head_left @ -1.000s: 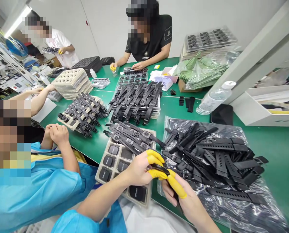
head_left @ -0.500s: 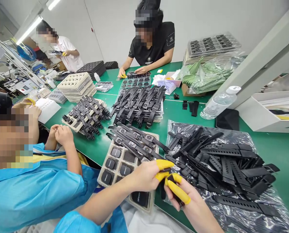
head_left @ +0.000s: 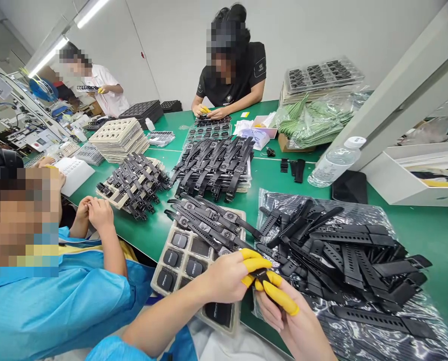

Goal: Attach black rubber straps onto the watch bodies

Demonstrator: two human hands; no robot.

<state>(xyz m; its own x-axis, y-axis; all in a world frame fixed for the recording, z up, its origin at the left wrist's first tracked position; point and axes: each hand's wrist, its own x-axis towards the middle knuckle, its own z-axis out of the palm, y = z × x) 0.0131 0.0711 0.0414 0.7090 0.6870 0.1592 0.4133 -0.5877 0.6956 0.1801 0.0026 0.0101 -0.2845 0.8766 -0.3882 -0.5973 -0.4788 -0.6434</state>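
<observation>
My left hand (head_left: 233, 276), in yellow finger covers, pinches a small black piece (head_left: 260, 275), possibly part of a watch or strap. Close against it, my right hand (head_left: 280, 306), also with yellow finger covers, grips the same dark item, which the fingers mostly hide. Below and left of my hands is a beige compartment tray (head_left: 157, 281) with black square watch pieces (head_left: 170, 257) in its cells. Watches with black straps (head_left: 205, 226) lie across the tray's far part. Loose black straps (head_left: 354, 260) are heaped on a clear plastic bag (head_left: 382, 215) at the right.
Two stacks of strapped watches (head_left: 212, 163) (head_left: 132, 183) stand beyond the tray. A water bottle (head_left: 334, 163), a dark phone (head_left: 350, 187) and a white box (head_left: 419, 175) sit at the right. A person in blue (head_left: 77, 291) is close on the left; a person in black (head_left: 242, 75) works opposite.
My left fingers have closed in on the black piece between my hands, and more of it shows. The person opposite has brought both hands together over a tray.
</observation>
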